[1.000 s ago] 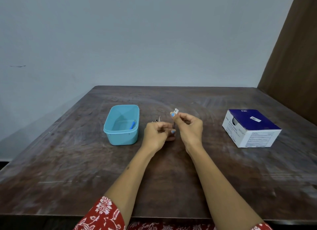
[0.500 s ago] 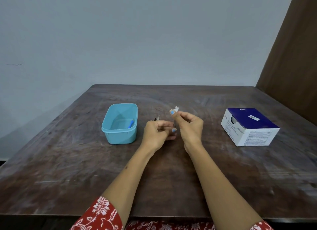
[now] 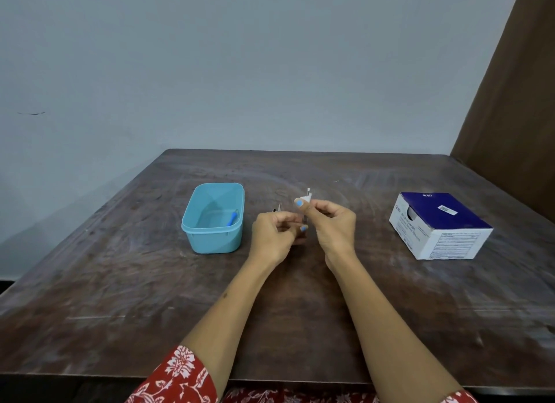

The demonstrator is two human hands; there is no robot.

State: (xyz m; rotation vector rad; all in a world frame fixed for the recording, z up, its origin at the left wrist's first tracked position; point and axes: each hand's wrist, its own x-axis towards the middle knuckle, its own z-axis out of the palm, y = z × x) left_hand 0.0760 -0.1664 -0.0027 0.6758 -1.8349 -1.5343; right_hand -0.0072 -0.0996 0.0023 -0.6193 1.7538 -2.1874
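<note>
**Two hands at mid-worktop, each holding a small item**

- Right hand [image 3: 333, 225]: raised just above the worktop [image 3: 150, 297], thumb and fingers pinched on a small white piece [image 3: 307, 196], which sticks up above the thumb.
- Left hand [image 3: 274, 237]: just beside the right one and close to touching it. Its fingers are curled round a thin metal piece [image 3: 278, 208], and only the tip shows above the knuckles. What it is cannot be told.
- Tub [image 3: 216, 240]: light blue, open, standing just left of the left hand. A small blue piece [image 3: 232, 219] lies inside at its right end.
- Box [image 3: 444, 222]: blue top and white printed sides, well apart to the right.
- Sleeve [image 3: 180, 375]: red with a white flower print, at the near edge.
</note>
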